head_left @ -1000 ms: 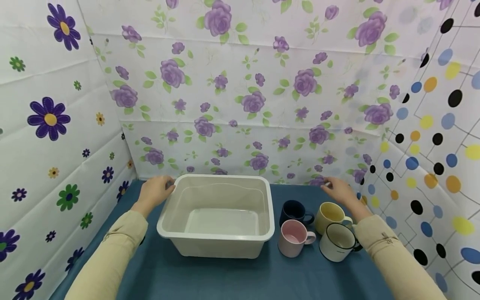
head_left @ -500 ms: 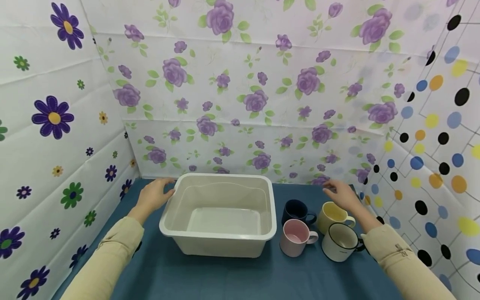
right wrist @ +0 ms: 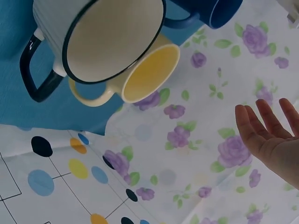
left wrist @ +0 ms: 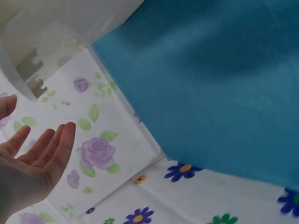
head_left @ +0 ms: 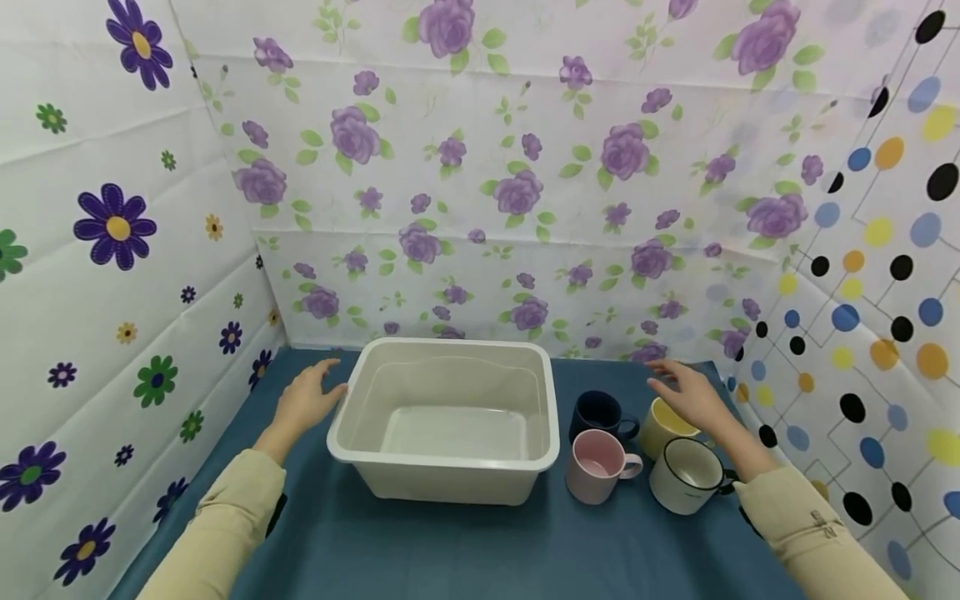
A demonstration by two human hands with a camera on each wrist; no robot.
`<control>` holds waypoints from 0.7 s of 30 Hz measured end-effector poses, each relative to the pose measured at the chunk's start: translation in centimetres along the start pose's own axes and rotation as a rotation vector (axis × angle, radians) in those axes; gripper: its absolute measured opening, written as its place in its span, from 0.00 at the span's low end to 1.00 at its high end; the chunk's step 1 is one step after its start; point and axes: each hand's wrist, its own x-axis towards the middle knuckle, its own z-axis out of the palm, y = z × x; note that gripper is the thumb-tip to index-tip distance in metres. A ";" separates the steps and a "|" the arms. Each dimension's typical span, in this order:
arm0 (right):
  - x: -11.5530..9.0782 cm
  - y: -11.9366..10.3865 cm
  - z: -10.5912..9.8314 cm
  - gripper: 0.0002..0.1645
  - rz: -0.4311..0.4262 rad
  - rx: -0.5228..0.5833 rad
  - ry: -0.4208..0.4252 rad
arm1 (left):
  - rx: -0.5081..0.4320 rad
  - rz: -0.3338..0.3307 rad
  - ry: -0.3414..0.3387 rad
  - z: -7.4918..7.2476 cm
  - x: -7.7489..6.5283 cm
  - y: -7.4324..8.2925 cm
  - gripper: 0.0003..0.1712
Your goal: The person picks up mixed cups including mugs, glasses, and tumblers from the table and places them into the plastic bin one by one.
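Note:
A pale grey plastic basin (head_left: pixel 442 462) stands in the middle of the table with nothing in it. Beside its left rim is my left hand (head_left: pixel 306 402), fingers spread and relaxed; in the left wrist view a gap shows between that hand (left wrist: pixel 35 163) and the basin. My right hand (head_left: pixel 693 400) hovers above and behind the yellow mug (head_left: pixel 658 429), its fingers loosely extended and holding nothing. Near it are a white mug with a black rim (head_left: pixel 678 492), a pink mug (head_left: pixel 592 479) and a navy mug (head_left: pixel 588 408).
A blue cloth (head_left: pixel 450 550) covers the table. Behind it hangs a sheet with purple roses (head_left: pixel 517 193). Flower-printed sheeting (head_left: pixel 116 227) closes the left side, and dotted sheeting (head_left: pixel 873 358) the right. The mugs cluster to the right of the basin.
My left hand has loosened and drawn slightly away from the basin's rim. The right hand's fingers have straightened a little above the yellow mug. The head view has shifted slightly; basin and mugs stay put.

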 end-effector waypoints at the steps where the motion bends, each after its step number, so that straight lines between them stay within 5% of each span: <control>1: -0.2 -0.1 0.0 0.27 -0.007 -0.001 0.004 | -0.018 -0.004 0.004 0.2 -0.2 0.0 0.31; 7: -1.2 -0.1 1.2 0.31 -0.063 0.020 0.029 | -0.141 -0.020 -0.013 0.8 -1.3 -0.4 0.30; 16: -2.0 -0.1 2.2 0.27 -0.093 0.010 0.024 | -0.366 -0.096 -0.154 0.4 -1.5 -0.8 0.33; 21: -2.5 -0.9 2.5 0.28 -0.098 0.005 0.019 | -0.528 -0.186 -0.293 0.3 -1.3 -0.6 0.35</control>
